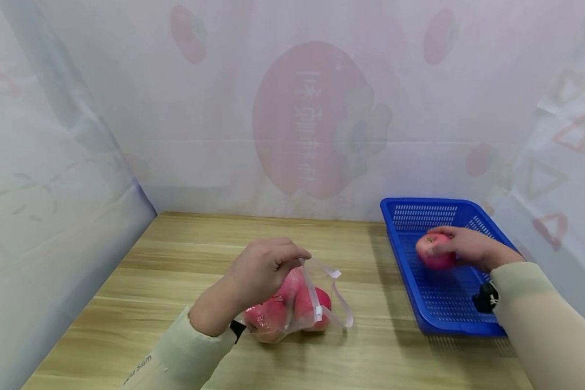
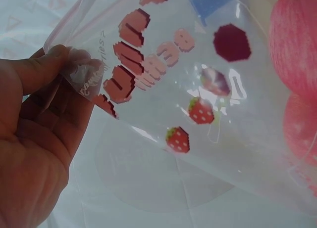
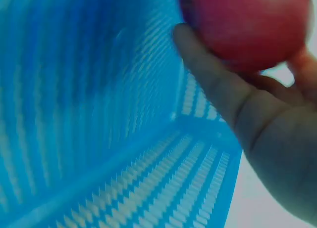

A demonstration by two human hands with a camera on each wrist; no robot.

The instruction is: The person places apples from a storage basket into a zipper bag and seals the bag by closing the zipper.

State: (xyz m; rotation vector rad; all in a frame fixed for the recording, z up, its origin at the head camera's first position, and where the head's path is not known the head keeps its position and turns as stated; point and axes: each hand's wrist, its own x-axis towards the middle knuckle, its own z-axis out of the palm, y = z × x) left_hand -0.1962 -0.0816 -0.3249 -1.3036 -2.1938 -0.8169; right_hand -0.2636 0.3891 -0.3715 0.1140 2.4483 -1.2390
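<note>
My left hand [image 1: 268,265] pinches the edge of a clear plastic zip bag [image 2: 148,109] printed with strawberries and lettering. Several red apples [image 1: 268,319] lie inside the bag on the table, and its mouth gapes to the right with a white slider strip. In the right wrist view, my right hand [image 3: 257,114] has its thumb and fingers around a red apple [image 3: 252,25]. The head view places that hand and apple over the inside of the blue plastic basket [image 1: 468,295], with the apple's lower side against the basket's floor or just above it, I cannot tell which.
A wood-grain table [image 1: 190,238] carries the bag at the middle and the basket at the right. Pale printed sheeting [image 1: 214,135] walls in the back and both sides. The basket's right rim is close to the right sheet.
</note>
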